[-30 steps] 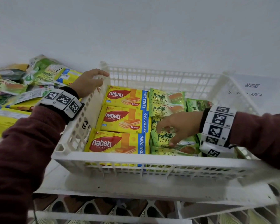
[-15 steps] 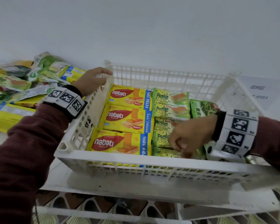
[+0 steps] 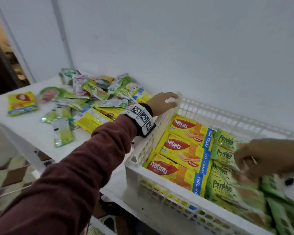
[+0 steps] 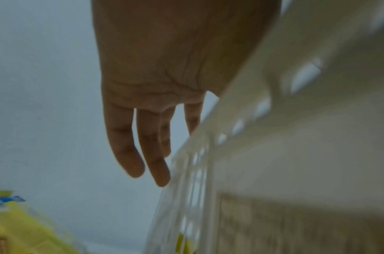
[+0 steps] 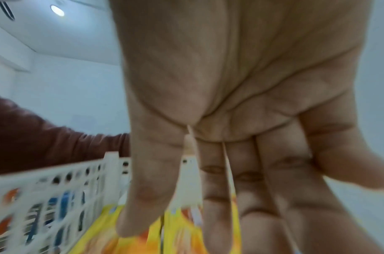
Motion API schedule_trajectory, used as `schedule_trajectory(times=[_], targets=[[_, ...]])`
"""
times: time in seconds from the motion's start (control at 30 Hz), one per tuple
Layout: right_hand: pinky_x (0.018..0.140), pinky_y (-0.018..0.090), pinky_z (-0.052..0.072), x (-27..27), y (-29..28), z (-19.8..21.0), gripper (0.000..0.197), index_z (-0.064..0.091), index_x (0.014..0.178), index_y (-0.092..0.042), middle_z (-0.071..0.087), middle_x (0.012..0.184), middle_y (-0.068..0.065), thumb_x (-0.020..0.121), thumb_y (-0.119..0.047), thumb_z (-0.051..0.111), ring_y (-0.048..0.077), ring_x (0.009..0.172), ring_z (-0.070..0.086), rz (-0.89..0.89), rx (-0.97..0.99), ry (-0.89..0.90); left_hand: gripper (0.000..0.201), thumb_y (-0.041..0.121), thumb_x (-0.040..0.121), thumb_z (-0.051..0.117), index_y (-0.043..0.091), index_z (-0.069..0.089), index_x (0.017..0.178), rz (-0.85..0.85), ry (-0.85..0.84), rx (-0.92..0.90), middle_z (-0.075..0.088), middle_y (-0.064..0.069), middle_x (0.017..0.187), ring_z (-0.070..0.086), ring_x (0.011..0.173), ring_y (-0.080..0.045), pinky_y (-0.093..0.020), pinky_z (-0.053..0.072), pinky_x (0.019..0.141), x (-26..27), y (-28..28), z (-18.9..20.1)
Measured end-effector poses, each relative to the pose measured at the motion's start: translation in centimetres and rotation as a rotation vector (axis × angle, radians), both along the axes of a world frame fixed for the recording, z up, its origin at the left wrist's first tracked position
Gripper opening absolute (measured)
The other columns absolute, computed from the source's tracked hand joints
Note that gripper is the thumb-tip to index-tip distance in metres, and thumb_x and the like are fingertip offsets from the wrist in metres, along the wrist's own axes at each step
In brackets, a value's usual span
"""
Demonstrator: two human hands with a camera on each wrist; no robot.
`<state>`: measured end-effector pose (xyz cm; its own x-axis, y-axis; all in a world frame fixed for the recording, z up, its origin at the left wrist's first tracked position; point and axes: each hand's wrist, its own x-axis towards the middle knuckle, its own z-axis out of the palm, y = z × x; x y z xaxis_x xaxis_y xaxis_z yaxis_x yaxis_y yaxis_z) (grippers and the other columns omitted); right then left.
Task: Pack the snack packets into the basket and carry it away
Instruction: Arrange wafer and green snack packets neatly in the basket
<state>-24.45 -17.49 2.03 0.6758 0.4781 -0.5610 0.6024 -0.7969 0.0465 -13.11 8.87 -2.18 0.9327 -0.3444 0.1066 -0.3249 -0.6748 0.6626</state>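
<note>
Left grip [image 3: 161, 103] loose-fingered on basket [image 3: 159, 126] corner; right grip [image 3: 265, 156] empty, fingers extended; wafer packets [image 3: 185, 146] crosswise.

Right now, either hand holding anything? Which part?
Left hand rests on the basket's far-left corner rim, fingers straight, gripping nothing. Right hand hovers over the Pandan packets, empty.

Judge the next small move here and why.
Probably the left hand, resting open on the basket corner, reaches to the loose packets on the table: many remain unpacked, and the right hand holds nothing.
</note>
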Motion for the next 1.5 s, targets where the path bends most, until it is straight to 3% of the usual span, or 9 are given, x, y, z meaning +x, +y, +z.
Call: schedule_trajectory(times=[0.17, 0.3, 0.43, 0.6, 0.7, 0.77, 0.87, 1.3, 1.5], targets=[[0.061, 0.014, 0.044, 3.1, 4.6, 6.5, 0.083, 0.037, 0.098, -0.061, 0.056, 0.081, -0.036, 0.029, -0.103, 0.021, -0.003, 0.064, 0.056, 0.076, 0.117, -0.128, 0.03, 0.02, 0.094, 0.049, 0.011, 0.057, 0.122, 0.08, -0.001, -0.169, 0.051, 0.003, 0.095, 0.05, 0.09, -0.011, -0.02, 0.04, 0.073, -2.3, 5.1, 2.6], [0.066, 0.01, 0.041, 3.2, 13.1, 9.5, 0.062, 0.055, 0.086, -0.045, 0.062, 0.079, -0.022, 0.047, -0.088, 0.035, -0.011, 0.073, 0.054, 0.142, 0.128, -0.214, 0.029, 0.017, 0.091, 0.054, 0.011, 0.058, 0.119, 0.163, -0.044, -0.099, 0.052, 0.005, 0.089, 0.05, 0.09, -0.012, -0.024, 0.04, 0.084, -4.0, 12.3, 3.9], [0.07, 0.02, 0.043, 4.1, 22.8, 9.2, 0.035, 0.061, 0.101, -0.024, 0.068, 0.088, 0.0, 0.077, -0.05, 0.061, 0.007, 0.068, 0.058, 0.133, 0.174, -0.268, 0.034, 0.012, 0.086, 0.061, 0.008, 0.057, 0.12, 0.249, -0.076, 0.091, 0.055, -0.003, 0.105, 0.052, 0.093, -0.014, -0.009, 0.04, 0.073, -4.9, 19.6, 3.4], [0.053, 0.015, 0.042, 9.1, 33.7, 4.9, 0.036, 0.061, 0.11, -0.006, 0.057, 0.066, -0.003, 0.083, -0.029, 0.067, -0.003, 0.042, 0.052, 0.085, 0.23, -0.23, 0.051, 0.008, 0.085, 0.062, 0.013, 0.047, 0.133, 0.227, -0.01, 0.344, 0.045, -0.007, 0.139, 0.043, 0.127, -0.022, -0.024, 0.033, 0.098, -5.6, 26.1, 0.3], [0.063, 0.015, 0.044, 11.8, 37.4, 1.1, 0.044, 0.055, 0.122, -0.006, 0.061, 0.087, 0.001, 0.083, -0.024, 0.067, 0.004, 0.08, 0.061, 0.038, 0.094, -0.258, 0.056, 0.011, 0.083, 0.065, 0.015, 0.044, 0.134, 0.186, 0.019, 0.432, 0.042, -0.007, 0.14, 0.042, 0.127, -0.024, -0.03, 0.034, 0.1, -4.8, 28.8, -2.2], [0.088, 0.023, 0.041, 12.8, 38.8, -0.8, 0.053, 0.043, 0.134, -0.006, 0.049, 0.133, 0.012, 0.087, -0.023, 0.062, 0.021, 0.122, 0.047, 0.026, -0.067, -0.264, 0.058, 0.016, 0.084, 0.065, 0.019, 0.04, 0.136, 0.147, 0.036, 0.561, 0.042, -0.007, 0.14, 0.041, 0.126, -0.025, -0.035, 0.037, 0.101, -4.0, 29.8, -3.2], [0.098, 0.026, 0.033, 14.2, 39.7, -3.4, 0.049, 0.025, 0.142, 0.003, 0.029, 0.148, 0.016, 0.097, -0.011, 0.041, 0.026, 0.134, 0.034, -0.015, -0.205, -0.282, 0.061, 0.019, 0.085, 0.063, 0.022, 0.035, 0.139, 0.063, 0.015, 0.704, 0.038, -0.005, 0.141, 0.037, 0.129, -0.025, -0.039, 0.038, 0.1, -2.8, 30.0, -4.3], [0.068, 0.03, 0.037, 16.9, 39.5, -7.2, 0.044, 0.038, 0.129, -0.01, 0.057, 0.117, 0.012, 0.088, -0.012, 0.054, 0.028, 0.106, 0.057, 0.087, -0.132, -0.405, 0.073, 0.022, 0.076, 0.069, 0.019, 0.03, 0.137, -0.218, -0.148, 0.992, 0.036, -0.011, 0.131, 0.041, 0.116, -0.03, -0.035, 0.039, 0.067, 1.2, 26.8, -6.5], [0.067, 0.032, 0.039, 17.9, 40.2, -6.0, 0.041, 0.035, 0.131, -0.011, 0.059, 0.112, 0.011, 0.092, -0.018, 0.048, 0.029, 0.1, 0.06, 0.106, -0.123, -0.525, 0.042, 0.024, 0.092, 0.042, 0.018, 0.042, 0.133, -0.131, -0.32, 0.728, 0.056, -0.006, 0.12, 0.056, 0.103, -0.027, -0.031, 0.04, 0.067, 1.8, 27.9, -4.4]])
